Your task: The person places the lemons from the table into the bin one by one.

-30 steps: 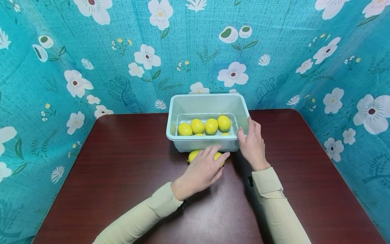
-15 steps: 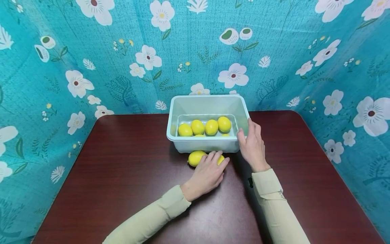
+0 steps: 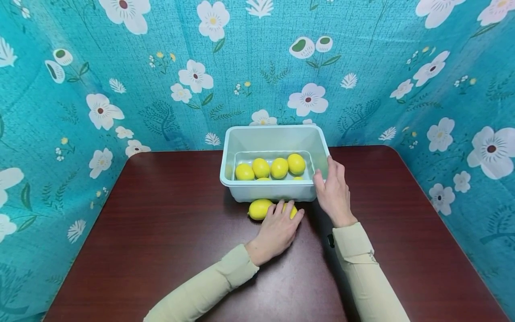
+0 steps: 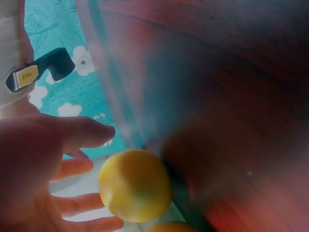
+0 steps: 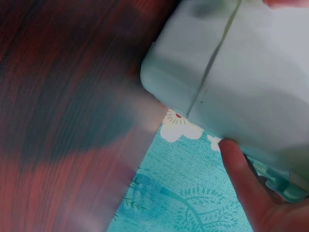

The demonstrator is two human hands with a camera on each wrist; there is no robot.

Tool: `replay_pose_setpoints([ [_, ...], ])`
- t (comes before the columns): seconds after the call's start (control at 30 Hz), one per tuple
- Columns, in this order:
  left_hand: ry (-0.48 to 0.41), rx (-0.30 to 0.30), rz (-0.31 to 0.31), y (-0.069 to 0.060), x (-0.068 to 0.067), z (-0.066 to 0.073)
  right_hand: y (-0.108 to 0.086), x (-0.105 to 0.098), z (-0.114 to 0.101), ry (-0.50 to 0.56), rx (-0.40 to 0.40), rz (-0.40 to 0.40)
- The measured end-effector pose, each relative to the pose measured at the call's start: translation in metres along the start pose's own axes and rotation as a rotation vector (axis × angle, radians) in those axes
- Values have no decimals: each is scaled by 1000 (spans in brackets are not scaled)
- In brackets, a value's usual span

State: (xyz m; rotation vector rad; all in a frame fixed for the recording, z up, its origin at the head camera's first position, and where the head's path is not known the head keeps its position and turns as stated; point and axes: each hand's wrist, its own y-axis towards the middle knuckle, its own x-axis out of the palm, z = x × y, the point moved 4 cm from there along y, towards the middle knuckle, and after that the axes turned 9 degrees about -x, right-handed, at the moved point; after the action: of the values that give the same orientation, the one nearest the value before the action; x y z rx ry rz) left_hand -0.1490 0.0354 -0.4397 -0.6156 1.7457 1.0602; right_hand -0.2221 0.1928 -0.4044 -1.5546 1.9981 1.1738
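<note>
My left hand point(image 3: 275, 232) lies over the right-hand lemon point(image 3: 293, 212) in front of the bin, its fingers spread across the fruit. In the left wrist view, the thumb stands apart from a lemon point(image 4: 135, 186) while the other fingers reach out beside it, fairly straight. Another lemon point(image 3: 259, 209) rests on the table just left of the fingertips. My right hand point(image 3: 335, 192) grips the right front corner of the pale plastic bin point(image 3: 269, 192), thumb over the rim. Several lemons point(image 3: 279, 167) sit inside the bin, some partly hidden by its front wall.
A dark red-brown table point(image 3: 173, 214) carries the bin near its back edge. Blue floral cloth point(image 3: 161, 80) hangs behind the table and along both sides.
My left hand has shifted right and slightly toward me, settling over the right-hand lemon and uncovering the left one. The right hand and bin have stayed in place.
</note>
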Motion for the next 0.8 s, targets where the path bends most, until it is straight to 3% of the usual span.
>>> replay_pose_setpoints([
  [0.23,36,-10,-51,1,2,1,0,1,0,3,0,-4],
  [0.53,53,-7,-18,2,1,1,0,0,1,2,-3,-1],
  [0.8,20,21,-28,-3,-3,2,0,0,2,-6,0,3],
])
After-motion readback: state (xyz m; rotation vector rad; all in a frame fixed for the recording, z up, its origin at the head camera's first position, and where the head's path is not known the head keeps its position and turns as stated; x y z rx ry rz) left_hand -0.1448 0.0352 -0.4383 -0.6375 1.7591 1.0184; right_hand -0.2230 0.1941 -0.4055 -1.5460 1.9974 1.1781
